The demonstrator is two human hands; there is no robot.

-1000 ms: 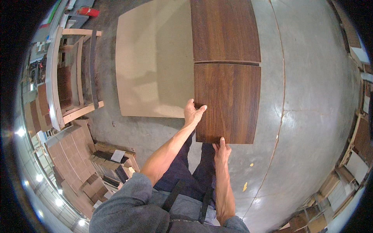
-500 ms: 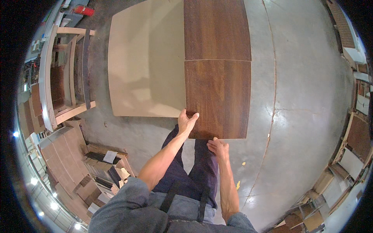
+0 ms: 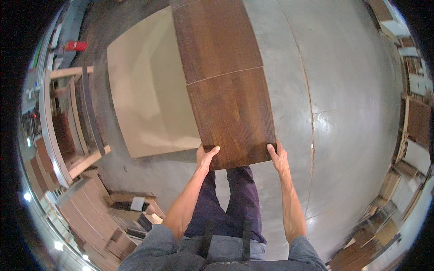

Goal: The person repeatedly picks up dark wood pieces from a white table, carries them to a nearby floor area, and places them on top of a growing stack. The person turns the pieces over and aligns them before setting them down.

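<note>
A dark brown wood-grain board (image 3: 231, 118) stretches away from me, with my hands at its near end. My left hand (image 3: 207, 158) grips the left edge by the near corner, thumb on top and fingers out of sight beneath. At the right edge, my right hand (image 3: 279, 156) holds on the same way. Beyond a thin pale seam lies a second brown board (image 3: 217, 40) with matching grain. A large beige panel (image 3: 144, 90) lies to the left, against the brown boards' left side.
Grey concrete floor (image 3: 357, 108) with a long crack extends to the right. A wooden frame rack (image 3: 74, 122) stands at the left, near a red cylinder (image 3: 75, 45). Stacked boards and cartons (image 3: 90, 203) fill the lower left; more panels (image 3: 418, 117) line the right side.
My right hand has moved from the board's near edge to its right edge. The left hand keeps its grip on the left side. The whole view has turned somewhat.
</note>
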